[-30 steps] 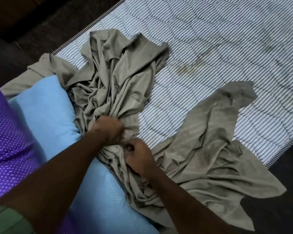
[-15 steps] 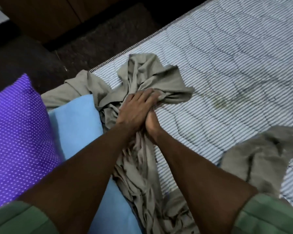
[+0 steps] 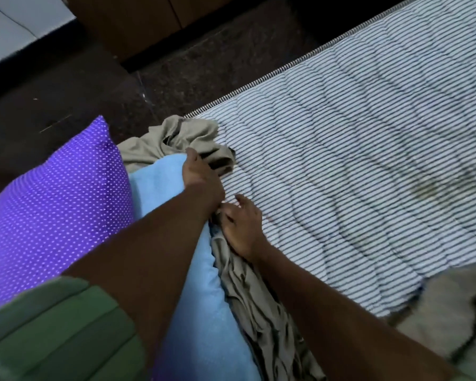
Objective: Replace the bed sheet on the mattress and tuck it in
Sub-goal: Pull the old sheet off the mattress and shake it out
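A crumpled khaki bed sheet [image 3: 182, 137] lies bunched at the near-left corner of the bare striped mattress [image 3: 355, 160]. A strip of it runs down along a light blue pillow [image 3: 160, 182], and another heap of it sits at the lower right. My left hand [image 3: 201, 173] reaches over the blue pillow and grips the bunched sheet at the mattress corner, with its fingertips hidden in the folds. My right hand [image 3: 242, 228] lies just below it on the mattress, its fingers curled round the sheet's edge beside the pillow.
A purple dotted pillow [image 3: 52, 204] leans at the left, against the blue one. Dark stone floor [image 3: 176, 78] and a brown wooden cabinet [image 3: 138, 20] lie beyond the mattress's piped far edge. A faint stain marks the mattress at the right.
The sheet has been gathered off the middle of the mattress toward the pillows. My left hand has moved to the corner bunch, and my right hand has separated from it and dropped lower.
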Motion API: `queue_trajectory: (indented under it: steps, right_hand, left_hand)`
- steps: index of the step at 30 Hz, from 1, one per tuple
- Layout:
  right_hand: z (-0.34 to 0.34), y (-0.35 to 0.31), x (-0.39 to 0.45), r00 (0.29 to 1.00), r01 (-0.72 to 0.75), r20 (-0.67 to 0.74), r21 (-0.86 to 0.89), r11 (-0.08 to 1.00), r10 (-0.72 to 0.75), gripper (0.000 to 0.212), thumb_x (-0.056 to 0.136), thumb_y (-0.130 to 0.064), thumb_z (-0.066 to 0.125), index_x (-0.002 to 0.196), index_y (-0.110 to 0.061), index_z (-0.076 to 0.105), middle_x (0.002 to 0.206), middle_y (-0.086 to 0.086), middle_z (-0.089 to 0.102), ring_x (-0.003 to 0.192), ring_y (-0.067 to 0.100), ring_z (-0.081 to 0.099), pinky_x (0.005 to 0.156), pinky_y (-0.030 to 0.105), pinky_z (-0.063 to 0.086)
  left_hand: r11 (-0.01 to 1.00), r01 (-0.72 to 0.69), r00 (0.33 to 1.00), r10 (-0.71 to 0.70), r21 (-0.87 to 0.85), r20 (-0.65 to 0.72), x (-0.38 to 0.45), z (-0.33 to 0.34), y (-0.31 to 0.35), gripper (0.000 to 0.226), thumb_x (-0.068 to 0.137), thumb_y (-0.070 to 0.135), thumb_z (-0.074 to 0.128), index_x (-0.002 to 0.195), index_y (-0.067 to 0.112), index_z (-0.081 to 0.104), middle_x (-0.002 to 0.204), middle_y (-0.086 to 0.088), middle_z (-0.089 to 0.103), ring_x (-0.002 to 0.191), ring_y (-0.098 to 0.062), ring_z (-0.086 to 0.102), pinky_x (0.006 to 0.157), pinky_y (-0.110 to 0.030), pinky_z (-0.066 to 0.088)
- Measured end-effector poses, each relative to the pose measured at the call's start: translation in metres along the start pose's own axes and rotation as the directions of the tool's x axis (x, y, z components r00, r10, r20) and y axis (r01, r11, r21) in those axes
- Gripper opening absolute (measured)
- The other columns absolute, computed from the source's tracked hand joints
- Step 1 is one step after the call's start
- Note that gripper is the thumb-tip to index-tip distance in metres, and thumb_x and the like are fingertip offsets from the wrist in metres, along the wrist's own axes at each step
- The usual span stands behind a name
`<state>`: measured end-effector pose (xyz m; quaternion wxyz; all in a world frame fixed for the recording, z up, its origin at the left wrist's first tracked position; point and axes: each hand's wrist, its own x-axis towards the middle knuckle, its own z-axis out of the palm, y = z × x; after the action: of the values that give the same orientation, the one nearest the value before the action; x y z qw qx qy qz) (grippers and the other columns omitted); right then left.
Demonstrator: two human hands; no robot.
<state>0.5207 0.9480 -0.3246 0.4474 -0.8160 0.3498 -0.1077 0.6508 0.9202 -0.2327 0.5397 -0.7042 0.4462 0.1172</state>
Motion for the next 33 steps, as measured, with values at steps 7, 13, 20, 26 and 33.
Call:
queue_trajectory:
  steps: [7, 13, 20, 26, 33]
  right_hand:
    - [-0.032, 0.013, -0.008, 0.980, 0.146, 0.128, 0.062, 0.987, -0.153, 0.058, 0.094, -0.041, 0.033, 0.120, -0.006, 0.070, 0.127, 0.014, 0.064, 0.120, 0.033, 0.059, 0.098, 0.046, 0.047]
    - [-0.081, 0.066, -0.066, 1.000, 0.008, -0.013, -0.165, 0.986, -0.010, 0.044, 0.079, -0.028, 0.042, 0.108, -0.006, 0.067, 0.103, 0.015, 0.061, 0.089, 0.037, 0.055, 0.071, 0.041, 0.043]
    - [-0.169, 0.131, -0.183, 0.980, -0.195, -0.075, -0.586, 0.786, 0.187, 0.032, 0.088, -0.033, 0.061, 0.115, -0.017, 0.063, 0.114, 0.007, 0.062, 0.103, 0.031, 0.056, 0.084, 0.045, 0.040]
    - [-0.173, 0.141, -0.304, 0.799, -0.599, -0.306, -0.483, 0.639, 0.518, 0.036, 0.093, -0.044, 0.053, 0.118, -0.020, 0.059, 0.119, 0.007, 0.061, 0.107, 0.033, 0.060, 0.086, 0.046, 0.047]
    - [-0.106, 0.068, -0.398, 0.498, -0.867, -0.180, -0.078, 0.492, 0.849, 0.077, 0.093, -0.062, 0.025, 0.152, -0.014, 0.039, 0.142, 0.018, 0.057, 0.128, 0.038, 0.056, 0.101, 0.047, 0.048]
  left_hand:
    - [0.987, -0.146, 0.923, 0.113, -0.064, -0.369, -0.027, -0.010, 0.027, 0.036, 0.106, 0.031, 0.042, 0.134, 0.021, 0.062, 0.145, -0.009, 0.050, 0.138, -0.032, 0.038, 0.115, -0.044, 0.026]
    - [0.779, -0.400, 0.866, 0.150, -0.483, -0.476, -0.072, -0.032, 0.102, 0.028, 0.096, 0.028, 0.052, 0.121, 0.020, 0.063, 0.123, -0.006, 0.062, 0.120, -0.029, 0.052, 0.105, -0.042, 0.035]
    - [0.256, -0.499, 0.856, 0.294, -0.828, -0.425, -0.171, -0.046, 0.229, 0.041, 0.099, 0.031, 0.051, 0.139, 0.021, 0.048, 0.126, -0.008, 0.065, 0.113, -0.034, 0.062, 0.094, -0.041, 0.044]
    - [0.215, -0.700, 0.703, 0.380, -0.681, -0.602, -0.235, -0.010, 0.300, 0.045, 0.079, 0.036, 0.056, 0.123, 0.027, 0.061, 0.104, -0.004, 0.072, 0.098, -0.032, 0.068, 0.083, -0.045, 0.054]
    - [0.231, -0.766, 0.561, 0.696, -0.600, -0.448, -0.262, 0.037, 0.299, 0.028, 0.073, 0.022, 0.071, 0.098, 0.034, 0.068, 0.089, 0.010, 0.074, 0.090, -0.015, 0.070, 0.072, -0.029, 0.052]
